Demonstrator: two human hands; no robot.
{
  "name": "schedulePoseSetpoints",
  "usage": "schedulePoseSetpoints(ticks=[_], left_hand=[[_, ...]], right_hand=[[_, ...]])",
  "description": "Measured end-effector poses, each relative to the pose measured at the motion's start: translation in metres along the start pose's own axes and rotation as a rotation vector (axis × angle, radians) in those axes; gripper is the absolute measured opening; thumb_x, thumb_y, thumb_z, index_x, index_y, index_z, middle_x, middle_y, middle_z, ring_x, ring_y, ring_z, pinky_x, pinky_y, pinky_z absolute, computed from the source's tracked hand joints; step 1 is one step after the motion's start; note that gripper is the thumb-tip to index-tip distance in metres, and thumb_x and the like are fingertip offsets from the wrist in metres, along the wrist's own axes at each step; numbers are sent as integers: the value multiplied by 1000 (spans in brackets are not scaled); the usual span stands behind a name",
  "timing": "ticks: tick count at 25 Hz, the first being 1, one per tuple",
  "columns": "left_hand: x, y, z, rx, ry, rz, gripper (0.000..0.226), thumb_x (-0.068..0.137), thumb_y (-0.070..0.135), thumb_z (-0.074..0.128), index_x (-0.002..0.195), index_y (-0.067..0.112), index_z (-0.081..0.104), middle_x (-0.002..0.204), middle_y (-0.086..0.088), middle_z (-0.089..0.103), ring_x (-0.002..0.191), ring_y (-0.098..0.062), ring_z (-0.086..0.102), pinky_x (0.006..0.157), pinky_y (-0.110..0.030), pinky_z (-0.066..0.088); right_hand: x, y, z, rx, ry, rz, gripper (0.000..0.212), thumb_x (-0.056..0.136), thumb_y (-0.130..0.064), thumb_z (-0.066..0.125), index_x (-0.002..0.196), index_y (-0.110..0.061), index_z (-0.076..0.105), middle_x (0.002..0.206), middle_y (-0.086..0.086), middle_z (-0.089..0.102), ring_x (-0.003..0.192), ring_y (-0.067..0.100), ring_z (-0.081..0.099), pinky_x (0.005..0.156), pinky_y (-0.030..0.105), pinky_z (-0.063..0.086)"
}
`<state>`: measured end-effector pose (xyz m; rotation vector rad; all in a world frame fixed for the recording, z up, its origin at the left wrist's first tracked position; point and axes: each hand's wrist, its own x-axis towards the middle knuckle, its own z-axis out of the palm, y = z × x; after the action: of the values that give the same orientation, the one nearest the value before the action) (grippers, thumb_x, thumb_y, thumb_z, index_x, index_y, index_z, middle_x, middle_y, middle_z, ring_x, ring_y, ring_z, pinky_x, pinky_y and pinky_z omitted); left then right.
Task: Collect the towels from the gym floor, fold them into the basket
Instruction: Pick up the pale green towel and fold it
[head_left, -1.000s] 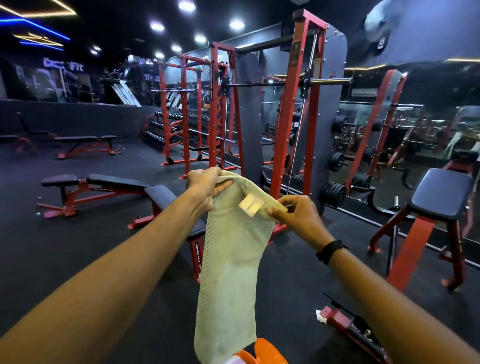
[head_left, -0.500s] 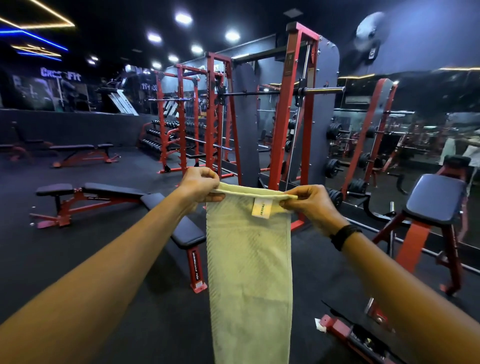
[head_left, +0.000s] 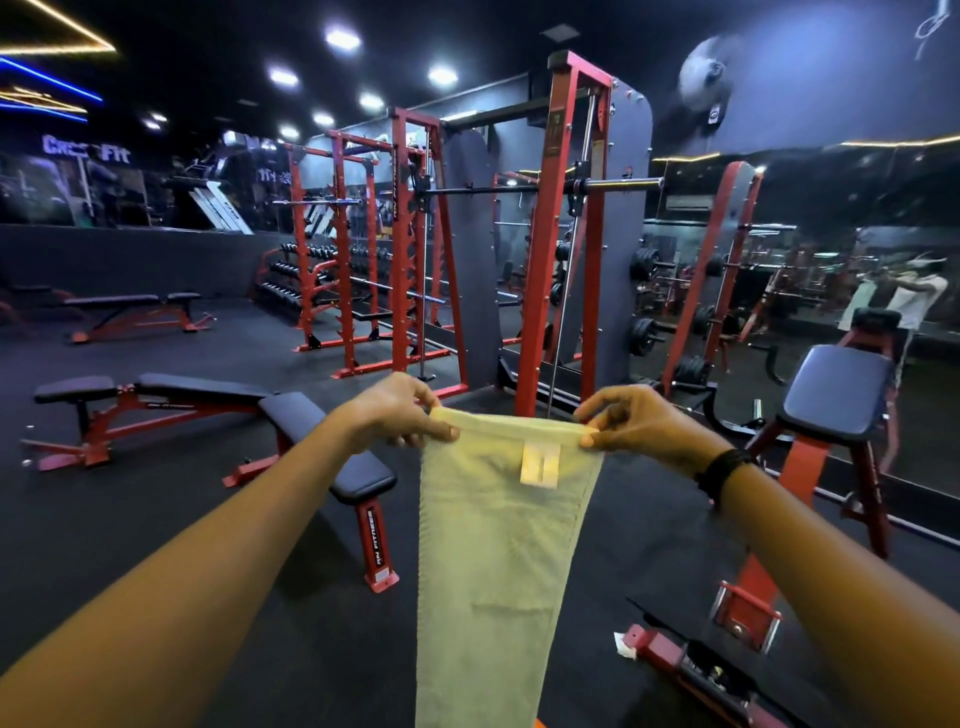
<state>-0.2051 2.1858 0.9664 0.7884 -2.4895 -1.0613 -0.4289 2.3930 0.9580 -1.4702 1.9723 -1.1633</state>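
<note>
— Pale green terry, the towel (head_left: 498, 561) hangs straight down between both arms, lifted clear of the gym floor (head_left: 156, 545). Why hold it so high?

— Judging by the task, to let its weight pull it flat before a fold. The left hand (head_left: 397, 415) pinches one top corner between thumb and fingers, the right hand (head_left: 631, 423) pinches the other, so the upper hem is stretched taut with the label (head_left: 540, 464) facing the wearer.

— And compared with a moment ago?

— The hands have drawn further apart; half a second back the hem was narrower, and a second back it was bunched and slanted.

— Beyond it?

— A flat bench (head_left: 311, 441) just behind on the left, red racks (head_left: 550, 260) further off. No basket shows.
</note>
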Motion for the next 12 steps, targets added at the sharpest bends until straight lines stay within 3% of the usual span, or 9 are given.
schedulePoseSetpoints(ticks=[1,2,4,5,6,7,8,10,12], left_hand=[[1,4,-1,-82,0,22,25,74,18,81,90,13,62,77,-5,64,59,-10,56,46,-18,43],[5,7,-2,-265,79,72,28,74,18,80,95,14,62,82,-7,65,62,-11,57,48,-19,45],[13,8,-9,-699,126,169,56,69,35,81,117,21,55,100,-7,68,78,-15,65,66,-27,54],[18,4,-9,-702,7,187,70,64,47,81,124,25,51,109,-5,69,91,-16,67,79,-34,56],[18,-5,0,-546,-150,145,77,61,54,82,126,27,52,114,-5,68,101,-16,66,90,-41,53],[15,-18,17,-370,-310,92,71,62,54,83,122,27,55,116,-4,66,105,-16,64,96,-43,50],[10,-28,34,-224,-413,43,56,68,48,82,115,28,59,113,-1,67,104,-10,63,97,-36,50],[-8,-32,57,-184,-406,-52,30,75,39,75,98,28,59,92,13,69,82,5,64,75,-11,51],[-20,-27,66,-340,-320,-119,21,80,41,65,90,24,57,76,11,69,68,0,64,54,-12,49]], right_hand=[[-1,-3,-4,2,-24,-22,30,77,-5,73,106,-8,64,90,11,69,80,18,68,63,19,54],[2,-9,-9,101,58,-94,34,77,-7,73,110,-8,64,95,11,70,85,20,68,66,20,55],[9,-20,-21,544,293,-212,57,71,-24,77,123,-12,57,105,7,70,97,23,67,71,27,58],[10,-23,-21,642,268,-199,68,67,-36,79,127,-18,54,111,5,69,101,23,67,74,33,58],[8,-17,-11,614,160,-112,71,65,-42,80,127,-21,53,116,3,68,104,21,67,76,38,58],[3,-5,5,544,12,28,63,70,-38,78,125,-22,54,118,3,67,104,19,67,79,40,58],[-1,9,23,516,-106,143,50,77,-27,74,123,-19,56,119,4,67,104,19,67,81,39,58],[-10,32,50,575,-163,227,41,80,-7,66,120,-16,58,116,6,68,103,21,68,81,37,58],[-9,51,54,525,38,302,34,84,0,61,113,-18,65,99,1,72,87,15,71,69,27,59]])
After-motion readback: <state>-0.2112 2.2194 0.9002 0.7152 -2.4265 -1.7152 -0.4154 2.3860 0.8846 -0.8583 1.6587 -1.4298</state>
